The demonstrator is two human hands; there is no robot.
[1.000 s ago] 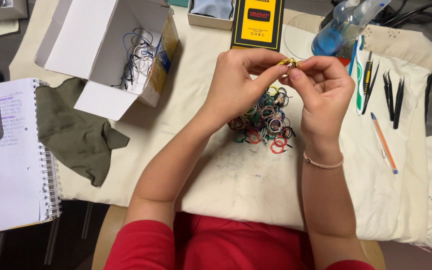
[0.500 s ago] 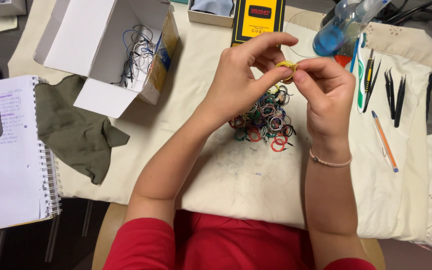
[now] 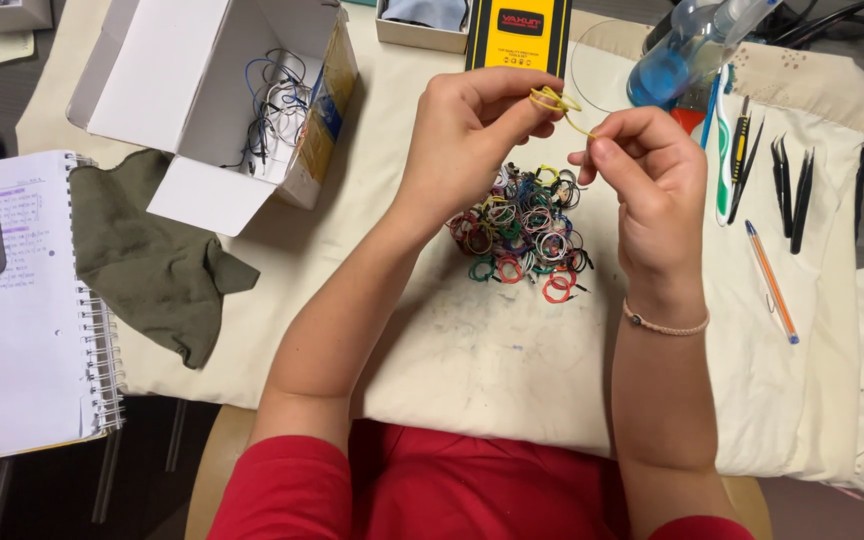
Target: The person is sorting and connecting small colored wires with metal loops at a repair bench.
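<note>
While both hands are raised above the pile of coloured wire rings (image 3: 522,230) on the cream cloth (image 3: 472,350), the left hand (image 3: 467,135) pinches a small yellow wire (image 3: 555,102) coiled into a loop, and the right hand (image 3: 652,175) pinches the free end of the same wire between thumb and forefinger; an open white box (image 3: 202,90) with loose wires stands to the left, tweezers (image 3: 790,180) lie to the right
</note>
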